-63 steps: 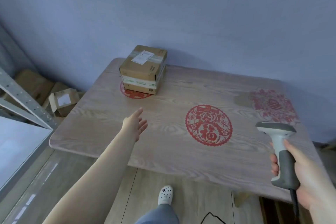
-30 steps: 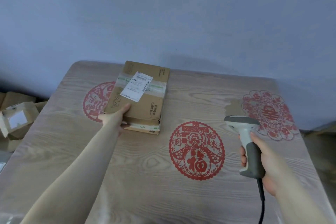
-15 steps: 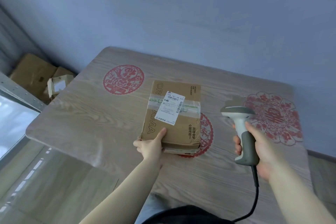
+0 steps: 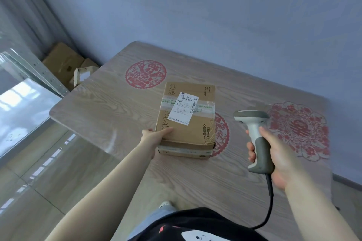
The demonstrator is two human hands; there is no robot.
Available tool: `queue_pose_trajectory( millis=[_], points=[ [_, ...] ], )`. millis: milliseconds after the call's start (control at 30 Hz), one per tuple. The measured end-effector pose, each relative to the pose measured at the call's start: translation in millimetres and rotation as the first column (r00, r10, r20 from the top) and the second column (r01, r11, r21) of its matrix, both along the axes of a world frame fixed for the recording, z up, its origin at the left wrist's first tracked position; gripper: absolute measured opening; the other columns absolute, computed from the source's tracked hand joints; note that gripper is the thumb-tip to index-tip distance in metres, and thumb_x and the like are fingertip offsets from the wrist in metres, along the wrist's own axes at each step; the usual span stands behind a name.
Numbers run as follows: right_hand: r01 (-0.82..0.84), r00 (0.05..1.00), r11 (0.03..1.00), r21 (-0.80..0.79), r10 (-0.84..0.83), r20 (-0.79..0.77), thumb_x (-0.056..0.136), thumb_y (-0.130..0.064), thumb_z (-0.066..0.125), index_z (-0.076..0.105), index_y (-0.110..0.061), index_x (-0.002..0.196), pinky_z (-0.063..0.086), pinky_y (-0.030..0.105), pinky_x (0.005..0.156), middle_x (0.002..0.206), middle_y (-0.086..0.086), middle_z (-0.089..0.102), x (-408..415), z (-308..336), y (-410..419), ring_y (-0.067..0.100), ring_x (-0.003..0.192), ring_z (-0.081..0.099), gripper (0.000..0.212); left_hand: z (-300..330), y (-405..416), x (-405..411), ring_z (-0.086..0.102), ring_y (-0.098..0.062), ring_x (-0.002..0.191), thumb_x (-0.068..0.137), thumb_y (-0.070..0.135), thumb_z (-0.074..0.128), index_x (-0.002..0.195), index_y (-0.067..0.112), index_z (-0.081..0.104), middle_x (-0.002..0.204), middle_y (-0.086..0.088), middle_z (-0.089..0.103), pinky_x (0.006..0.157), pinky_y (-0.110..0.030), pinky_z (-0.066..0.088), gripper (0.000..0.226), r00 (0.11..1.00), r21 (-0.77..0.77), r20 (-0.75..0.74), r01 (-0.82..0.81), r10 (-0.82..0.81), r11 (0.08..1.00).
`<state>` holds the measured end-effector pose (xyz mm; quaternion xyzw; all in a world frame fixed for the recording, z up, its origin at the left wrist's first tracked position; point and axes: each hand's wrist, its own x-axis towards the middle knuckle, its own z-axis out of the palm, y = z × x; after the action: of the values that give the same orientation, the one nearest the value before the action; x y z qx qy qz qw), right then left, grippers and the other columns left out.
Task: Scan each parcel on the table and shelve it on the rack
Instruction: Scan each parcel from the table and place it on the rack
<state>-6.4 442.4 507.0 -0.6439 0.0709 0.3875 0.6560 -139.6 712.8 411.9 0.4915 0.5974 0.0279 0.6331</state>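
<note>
Brown cardboard parcel [image 4: 188,123], flat and rectangular with a white shipping label [image 4: 184,108] and clear tape across its top, is lying at the centre of the frame on the pale wood-grain desk [image 4: 109,107], partly covering a red round paper-cut decal [image 4: 222,135]. Left hand [image 4: 154,137] is making a grip on the parcel's near left corner, thumb lying over the top face. Right hand [image 4: 274,152], to the right of the parcel, is wrapping its grip around the handle of a white-and-grey corded barcode scanner [image 4: 254,133], its head sitting just beside the parcel's right edge. Grey metal rack [image 4: 39,72] is standing at the left of the frame, with cardboard boxes [image 4: 64,60] on the floor behind it.
</note>
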Motion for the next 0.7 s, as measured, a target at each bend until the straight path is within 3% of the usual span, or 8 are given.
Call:
queue_pose_trajectory(
  millis=[133, 233, 300, 367, 433, 700],
  points=[
    [0.013, 1.0, 1.0, -0.012, -0.013, 0.001, 0.098, -0.044, 0.051, 0.06, -0.009, 0.123, 0.042, 0.03, 0.059, 0.067, 0.005, 0.058, 1, -1, -4, 0.016, 0.052, 0.049, 0.045, 10, 25, 8, 0.045, -0.031, 0.135, 0.068, 0.05, 0.086, 0.154, 0.011, 0.029, 0.15, -0.011, 0.045, 0.099, -0.04, 0.036, 0.11, 0.993, 0.088, -0.027, 0.113, -0.111, 0.99],
    [0.024, 1.0, 1.0, -0.013, -0.024, -0.008, 0.098, -0.043, 0.05, 0.06, -0.009, 0.124, 0.042, 0.03, 0.06, 0.066, 0.005, 0.058, 0, -2, -7, 0.015, 0.052, 0.049, 0.043, 15, 24, 14, 0.048, -0.029, 0.132, 0.066, 0.056, 0.085, 0.155, 0.016, 0.025, 0.151, -0.008, 0.045, 0.096, -0.04, 0.039, 0.115, 0.974, 0.057, -0.031, 0.225, -0.224, 0.973],
    [0.025, 1.0, 1.0, -0.016, -0.025, -0.009, 0.098, -0.042, 0.051, 0.06, -0.009, 0.124, 0.043, 0.029, 0.059, 0.066, 0.005, 0.058, -2, -1, -7, 0.015, 0.051, 0.049, 0.044, 12, 20, 15, 0.056, -0.03, 0.119, 0.064, 0.06, 0.084, 0.144, 0.021, 0.042, 0.14, -0.005, 0.055, 0.091, -0.046, 0.047, 0.098, 0.953, 0.003, -0.054, 0.3, -0.299, 0.954],
    [0.024, 1.0, 1.0, -0.017, -0.024, -0.002, 0.098, -0.043, 0.051, 0.06, -0.008, 0.125, 0.045, 0.028, 0.056, 0.066, 0.005, 0.058, -4, -1, -7, 0.015, 0.052, 0.05, 0.045, 12, 15, 12, 0.059, -0.035, 0.113, 0.07, 0.055, 0.083, 0.129, 0.026, 0.053, 0.126, -0.005, 0.062, 0.091, -0.064, 0.049, 0.072, 0.939, -0.063, -0.045, 0.339, -0.342, 0.939],
    [0.023, 1.0, 1.0, -0.015, -0.023, 0.011, 0.098, -0.043, 0.051, 0.06, -0.008, 0.124, 0.045, 0.028, 0.055, 0.066, 0.005, 0.058, -6, -1, -6, 0.015, 0.052, 0.05, 0.045, 11, 11, 9, 0.062, -0.036, 0.11, 0.074, 0.045, 0.083, 0.126, 0.022, 0.056, 0.12, -0.009, 0.065, 0.086, -0.069, 0.051, 0.063, 0.944, -0.141, 0.017, 0.329, -0.33, 0.934],
    [0.005, 1.0, 1.0, -0.01, -0.004, 0.008, 0.097, -0.042, 0.052, 0.063, -0.007, 0.119, 0.043, 0.028, 0.057, 0.066, 0.005, 0.059, -19, 2, 5, 0.014, 0.051, 0.05, 0.043, 2, -11, -2, 0.068, -0.029, 0.098, 0.08, 0.031, 0.082, 0.123, 0.018, 0.058, 0.109, -0.007, 0.069, 0.076, -0.053, 0.061, 0.051, 0.98, -0.108, 0.139, 0.156, -0.141, 0.982]
  ],
)
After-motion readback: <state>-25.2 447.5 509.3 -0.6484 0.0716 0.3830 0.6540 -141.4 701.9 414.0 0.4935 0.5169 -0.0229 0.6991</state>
